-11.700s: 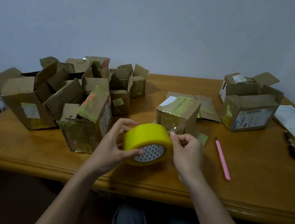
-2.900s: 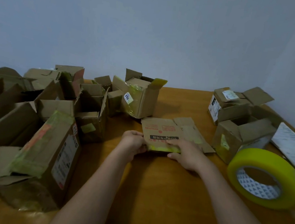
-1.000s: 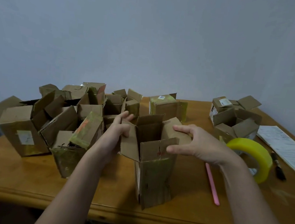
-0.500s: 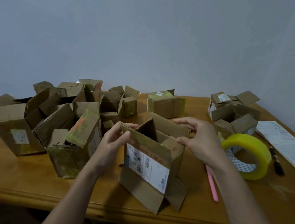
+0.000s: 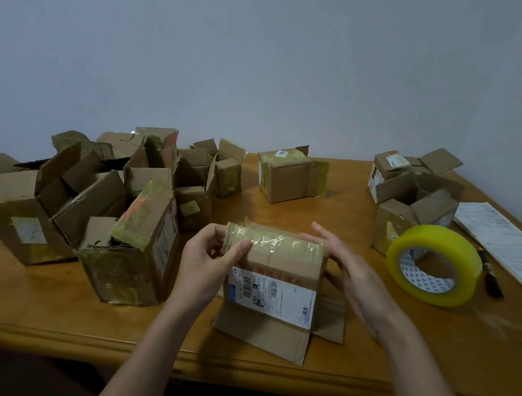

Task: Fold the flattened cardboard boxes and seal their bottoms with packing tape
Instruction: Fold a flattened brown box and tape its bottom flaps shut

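A small cardboard box [image 5: 272,284] with a white shipping label stands near the table's front edge, its top flaps folded down and its lower flaps splayed on the wood. My left hand [image 5: 210,257] grips the box's upper left corner, thumb on the front face. With straight fingers, my right hand [image 5: 349,269] presses against the box's right side. A yellow roll of packing tape [image 5: 434,266] stands on edge to the right, untouched.
A heap of folded cardboard boxes [image 5: 106,199] fills the left of the wooden table [image 5: 45,310]. One taped box [image 5: 288,178] sits at the back centre, more boxes [image 5: 413,195] at the back right. Papers [image 5: 508,242] and a black marker [image 5: 491,279] lie at the far right.
The box's top flaps, open half a second ago, are now folded shut. Both hands have moved onto the top corners and sides. The tape roll has not moved.
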Available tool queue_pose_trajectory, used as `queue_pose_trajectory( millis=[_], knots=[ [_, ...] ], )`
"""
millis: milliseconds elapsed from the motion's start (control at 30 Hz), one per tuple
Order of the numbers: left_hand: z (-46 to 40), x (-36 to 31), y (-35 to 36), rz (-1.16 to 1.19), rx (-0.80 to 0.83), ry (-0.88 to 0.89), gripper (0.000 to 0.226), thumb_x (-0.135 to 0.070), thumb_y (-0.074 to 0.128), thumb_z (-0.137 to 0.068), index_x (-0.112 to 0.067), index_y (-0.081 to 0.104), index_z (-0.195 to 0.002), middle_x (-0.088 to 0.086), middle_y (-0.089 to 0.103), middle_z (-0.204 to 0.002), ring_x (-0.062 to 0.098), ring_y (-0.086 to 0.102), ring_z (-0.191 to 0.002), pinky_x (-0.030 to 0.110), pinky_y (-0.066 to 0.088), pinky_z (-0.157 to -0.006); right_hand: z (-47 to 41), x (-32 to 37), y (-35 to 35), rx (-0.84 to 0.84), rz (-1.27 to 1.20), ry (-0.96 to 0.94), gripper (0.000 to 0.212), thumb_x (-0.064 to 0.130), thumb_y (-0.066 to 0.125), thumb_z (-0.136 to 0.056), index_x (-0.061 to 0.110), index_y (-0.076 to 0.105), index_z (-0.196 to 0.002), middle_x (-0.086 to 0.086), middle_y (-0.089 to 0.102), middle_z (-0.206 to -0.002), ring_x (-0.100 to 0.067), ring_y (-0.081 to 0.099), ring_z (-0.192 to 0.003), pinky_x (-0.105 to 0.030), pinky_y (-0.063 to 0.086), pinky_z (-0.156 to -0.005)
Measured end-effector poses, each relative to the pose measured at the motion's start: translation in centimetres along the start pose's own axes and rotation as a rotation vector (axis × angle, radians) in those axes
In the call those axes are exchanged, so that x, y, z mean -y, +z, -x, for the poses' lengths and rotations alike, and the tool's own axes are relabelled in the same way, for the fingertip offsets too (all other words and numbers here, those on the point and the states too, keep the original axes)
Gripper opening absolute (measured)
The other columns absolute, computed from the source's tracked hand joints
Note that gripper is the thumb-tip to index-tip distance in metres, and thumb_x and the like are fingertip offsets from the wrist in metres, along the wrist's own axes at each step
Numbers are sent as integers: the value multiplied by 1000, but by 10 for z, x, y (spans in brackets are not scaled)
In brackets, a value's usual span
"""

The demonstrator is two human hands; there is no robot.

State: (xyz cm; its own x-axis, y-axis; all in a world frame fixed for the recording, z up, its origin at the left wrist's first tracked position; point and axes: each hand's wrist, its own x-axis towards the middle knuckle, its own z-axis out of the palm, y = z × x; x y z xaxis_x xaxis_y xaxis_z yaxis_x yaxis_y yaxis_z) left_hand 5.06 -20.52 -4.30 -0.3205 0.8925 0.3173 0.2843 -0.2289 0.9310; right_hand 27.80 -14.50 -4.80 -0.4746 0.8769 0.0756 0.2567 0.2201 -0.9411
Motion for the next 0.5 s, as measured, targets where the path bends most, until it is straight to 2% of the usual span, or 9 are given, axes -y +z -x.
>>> queue_pose_trajectory(
  millis=[100,200,233,267,300,333,367,433,500],
  knots=[
    [6,-5,8,-14,-56,-16,34,-19,76,-81,-18,58,-109,4,65,-96,10,66,-85,23,57,-62,7,-7,3,-41,-18,-31,62,94,23,-70,68,49,-120,39,22,-149,-5,12,-146,-63,2,-116],
    [12,-11,14,-111,-78,-32,47,-25,81,-76,-26,53,-114,0,59,-99,11,61,-85,19,55,-60,6,-8,7,-112,-13,-37,56,88,42,-70,67,49,-121,43,26,-145,-5,24,-143,-62,12,-116],
    [13,-12,16,-168,-75,-28,50,-28,81,-75,-28,52,-116,-3,55,-104,9,58,-85,15,52,-58,6,-7,7,-134,-56,-39,47,78,48,-77,64,51,-122,37,31,-146,-6,30,-140,-61,18,-116],
    [14,-14,16,-223,-64,-20,55,-32,82,-74,-30,52,-120,-5,49,-109,8,55,-86,14,50,-57,6,-6,6,-163,-148,-41,35,59,53,-88,59,53,-123,29,37,-147,-6,37,-137,-58,27,-115],
    [14,-14,16,-260,-43,-10,60,-36,82,-73,-33,50,-125,-6,43,-115,8,52,-87,14,49,-58,6,-5,4,-177,-240,-51,32,36,54,-96,53,55,-124,20,42,-147,-7,41,-134,-53,34,-113],
    [14,-13,15,-276,-14,2,65,-39,81,-73,-39,47,-128,-7,37,-118,9,50,-87,14,49,-61,6,-2,2,-182,-298,-64,41,17,52,-98,47,54,-126,14,46,-146,-7,43,-134,-48,37,-112],
    [14,-12,15,-278,17,19,68,-43,80,-71,-44,45,-130,-7,33,-121,9,49,-86,13,49,-64,5,-1,-1,-178,-298,-82,46,7,50,-98,41,52,-129,13,48,-145,-6,42,-135,-45,38,-113],
    [12,-10,16,-299,58,63,67,-54,74,-67,-50,45,-128,-7,31,-124,9,48,-84,10,48,-68,3,-2,-2,-182,-247,-103,46,5,48,-99,33,51,-135,13,49,-143,-2,41,-135,-40,36,-114],
    [12,-9,17,-334,59,115,61,-63,67,-64,-48,53,-121,-9,34,-127,8,49,-82,12,49,-68,1,-6,-1,-207,-123,-139,39,12,46,-102,31,54,-134,16,50,-142,1,41,-134,-33,37,-113]
  ],
)
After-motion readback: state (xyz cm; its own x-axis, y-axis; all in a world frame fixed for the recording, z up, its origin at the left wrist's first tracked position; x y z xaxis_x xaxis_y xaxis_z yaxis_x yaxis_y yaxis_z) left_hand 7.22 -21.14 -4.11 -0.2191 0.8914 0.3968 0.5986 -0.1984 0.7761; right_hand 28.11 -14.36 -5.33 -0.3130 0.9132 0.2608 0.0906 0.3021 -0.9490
